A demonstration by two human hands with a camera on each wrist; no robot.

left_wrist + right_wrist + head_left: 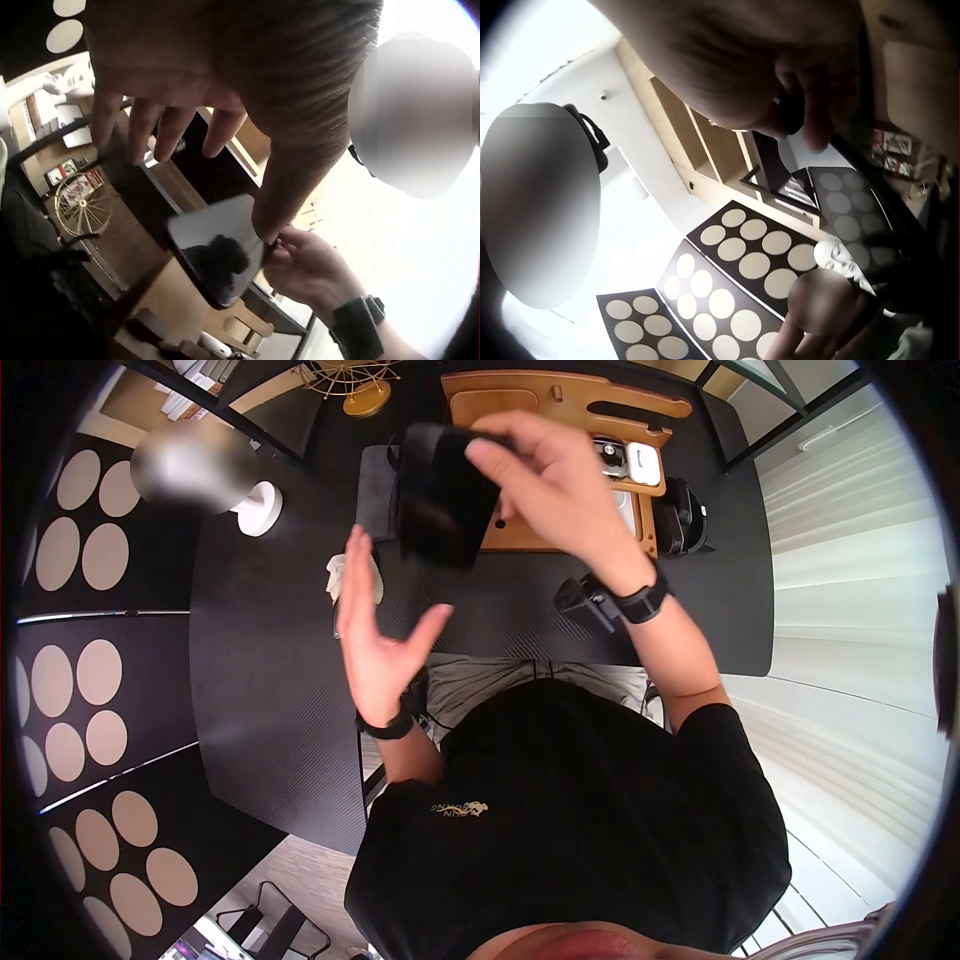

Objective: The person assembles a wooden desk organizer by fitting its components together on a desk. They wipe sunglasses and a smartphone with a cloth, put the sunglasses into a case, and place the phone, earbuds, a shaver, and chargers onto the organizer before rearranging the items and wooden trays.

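My right hand (545,480) grips a glossy black tablet (440,500) by its right edge, thumb on the near face, and holds it tilted above the desk. In the left wrist view the tablet (214,255) shows a shiny, reflecting face, with the right hand (307,270) at its edge. My left hand (375,660) is raised left of the tablet, fingers straight, thumb spread, holding nothing. A grey flat item (377,495) lies partly hidden behind the tablet. Below it, a crumpled whitish cloth (338,578) shows beside the left fingers.
A wooden desk organizer (600,398) stands at the back, with a white case (644,464) on it. To its right sits a black pouch (683,520). A gold wheel ornament (365,398) and a white round base (260,510) stand at the back left of the black desk (265,660).
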